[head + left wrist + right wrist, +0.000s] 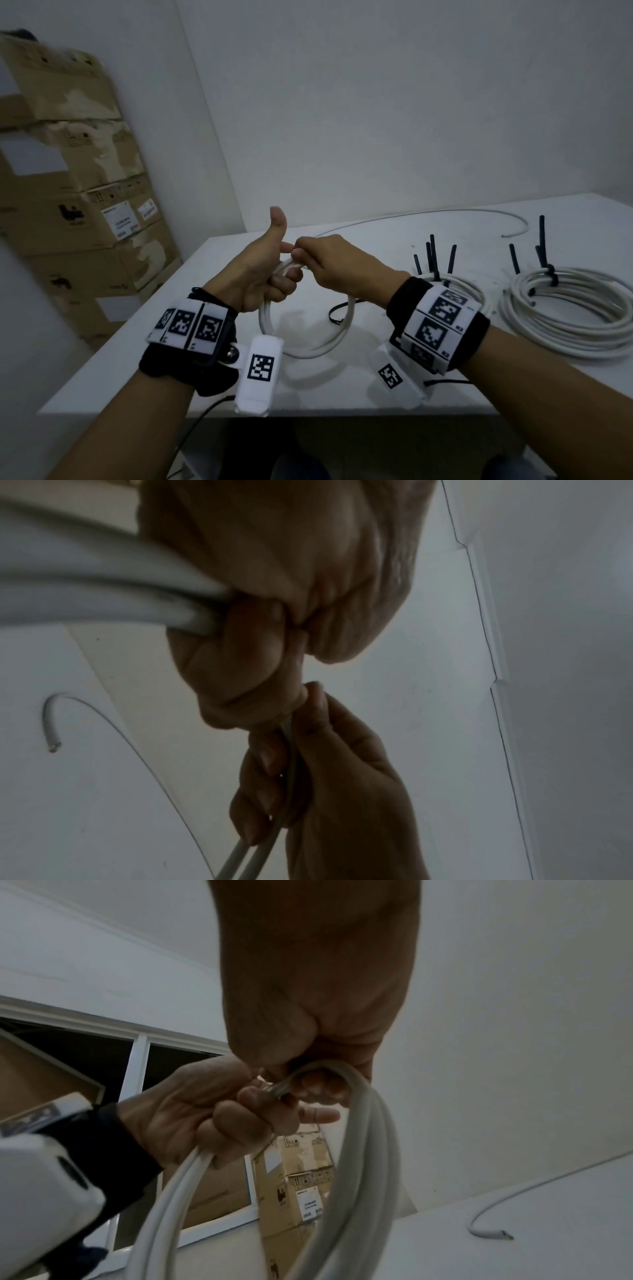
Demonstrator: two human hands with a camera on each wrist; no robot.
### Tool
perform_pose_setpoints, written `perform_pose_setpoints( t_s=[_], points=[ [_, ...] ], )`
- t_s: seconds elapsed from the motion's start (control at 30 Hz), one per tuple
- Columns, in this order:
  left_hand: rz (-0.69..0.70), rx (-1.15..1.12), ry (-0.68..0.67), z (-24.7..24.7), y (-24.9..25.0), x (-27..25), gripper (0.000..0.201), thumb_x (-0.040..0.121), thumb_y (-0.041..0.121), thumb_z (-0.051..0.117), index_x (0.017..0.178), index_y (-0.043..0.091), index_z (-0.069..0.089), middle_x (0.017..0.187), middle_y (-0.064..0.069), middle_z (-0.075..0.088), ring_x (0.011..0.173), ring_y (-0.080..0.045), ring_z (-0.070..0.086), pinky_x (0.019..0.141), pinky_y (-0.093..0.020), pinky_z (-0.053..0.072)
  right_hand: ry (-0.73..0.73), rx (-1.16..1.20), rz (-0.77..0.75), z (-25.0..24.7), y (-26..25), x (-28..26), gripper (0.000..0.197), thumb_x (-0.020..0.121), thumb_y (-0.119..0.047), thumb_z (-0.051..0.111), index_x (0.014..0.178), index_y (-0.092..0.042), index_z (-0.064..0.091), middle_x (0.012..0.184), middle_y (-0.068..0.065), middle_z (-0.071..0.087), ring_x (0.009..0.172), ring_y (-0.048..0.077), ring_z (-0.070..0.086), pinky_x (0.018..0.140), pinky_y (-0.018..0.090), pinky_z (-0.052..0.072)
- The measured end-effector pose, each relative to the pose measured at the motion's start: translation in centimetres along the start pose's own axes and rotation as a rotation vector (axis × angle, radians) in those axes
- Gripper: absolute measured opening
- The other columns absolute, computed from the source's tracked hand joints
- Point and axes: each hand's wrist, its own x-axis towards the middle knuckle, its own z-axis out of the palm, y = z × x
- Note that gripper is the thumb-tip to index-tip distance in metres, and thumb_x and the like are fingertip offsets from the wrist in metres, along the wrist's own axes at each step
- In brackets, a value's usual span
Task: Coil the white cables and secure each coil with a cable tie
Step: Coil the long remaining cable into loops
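Head view, left to right: pretty dim room, so take the fine detail loosely.
Left hand [265, 270]: fingers curled round the top of the small coil [305, 342], thumb sticking up; my guess is it's the anchor so the loops don't spring apart.
Small coil: a few white loops hanging from that grip, the bottom down near the counter [137, 359].
Right hand [337, 265]: pinching the cable right beside the left fingers, probably feeding in another turn.
Loose tail [445, 214]: thin white line curving off across the counter, end lying free, so coiling isn't done.
Tied coils [565, 308]: two white bundles flat on the right, black cable ties [548, 270] poking up.
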Motion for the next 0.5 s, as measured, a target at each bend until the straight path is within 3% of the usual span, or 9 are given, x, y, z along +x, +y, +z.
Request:
perform_pose_setpoints(
  t_s=[0.1, 0.2, 0.27, 0.33, 0.37, 0.43, 0.5],
  points=[
    [0.105, -0.037, -0.022, -0.8, 0.0, 0.0, 0.069, 0.077, 0.070, 0.047, 0.111, 0.010, 0.045, 0.061, -0.009, 0.058, 0.039, -0.012, 0.042, 0.032, -0.018, 0.033, 0.127, 0.104, 0.071, 0.0, 0.8, 0.1, 0.026, 0.103, -0.025, 0.035, 0.083, -0.013, 0.047, 0.062, -0.008, 0.043, 0.057, 0.009, 0.041, 0.051, 0.015, 0.031],
    [0.170, -0.015, -0.009, -1.5, -1.0, -0.8, 0.051, 0.082, 0.054, 0.052, 0.098, 0.007, 0.062, 0.061, -0.008, 0.062, 0.046, -0.017, 0.054, 0.042, -0.025, 0.046, 0.286, 0.179, 0.122, -0.5, 1.8, 0.3, 0.027, 0.102, -0.021, 0.037, 0.080, -0.012, 0.050, 0.065, -0.002, 0.049, 0.063, 0.016, 0.043, 0.055, 0.016, 0.031],
    [0.214, -0.130, -0.003, -1.5, -2.5, -1.4, 0.046, 0.084, 0.049, 0.049, 0.090, 0.005, 0.062, 0.058, -0.008, 0.060, 0.052, -0.020, 0.059, 0.054, -0.032, 0.055, 0.348, 0.211, 0.165, -0.5, 2.3, 0.5, 0.028, 0.102, -0.020, 0.037, 0.078, -0.010, 0.049, 0.072, 0.006, 0.053, 0.066, 0.018, 0.044, 0.056, 0.020, 0.031],
    [0.252, -0.264, 0.025, -1.0, -4.1, -1.5, 0.045, 0.090, 0.046, 0.045, 0.089, 0.004, 0.059, 0.053, -0.004, 0.052, 0.049, -0.020, 0.055, 0.061, -0.036, 0.057, 0.366, 0.268, 0.219, 0.2, 2.4, 0.8, 0.030, 0.102, -0.021, 0.037, 0.077, -0.009, 0.048, 0.071, 0.004, 0.052, 0.060, 0.013, 0.042, 0.058, 0.023, 0.034],
    [0.262, -0.305, 0.062, -0.7, -4.7, -1.5, 0.043, 0.094, 0.045, 0.043, 0.090, 0.004, 0.057, 0.050, -0.001, 0.043, 0.044, -0.017, 0.047, 0.056, -0.034, 0.054, 0.360, 0.318, 0.253, 0.8, 2.4, 0.8, 0.031, 0.102, -0.022, 0.037, 0.077, -0.007, 0.050, 0.068, 0.001, 0.050, 0.058, 0.011, 0.041, 0.060, 0.026, 0.037],
    [0.248, -0.294, 0.159, -0.6, -4.9, -1.4, 0.039, 0.098, 0.043, 0.043, 0.091, 0.006, 0.056, 0.048, 0.005, 0.028, 0.038, -0.010, 0.028, 0.039, -0.023, 0.035, 0.309, 0.474, 0.334, 2.2, 2.5, 0.7, 0.035, 0.102, -0.023, 0.037, 0.083, 0.000, 0.056, 0.064, -0.001, 0.046, 0.053, 0.012, 0.040, 0.058, 0.030, 0.040],
    [0.231, -0.204, 0.244, -1.1, -4.7, -1.2, 0.037, 0.099, 0.040, 0.047, 0.087, 0.007, 0.058, 0.047, 0.007, 0.024, 0.038, -0.008, 0.020, 0.037, -0.019, 0.020, 0.214, 0.679, 0.383, 3.1, 2.9, 0.2, 0.038, 0.102, -0.026, 0.038, 0.088, 0.001, 0.061, 0.063, 0.004, 0.049, 0.050, 0.015, 0.046, 0.052, 0.029, 0.045]
  ],
)
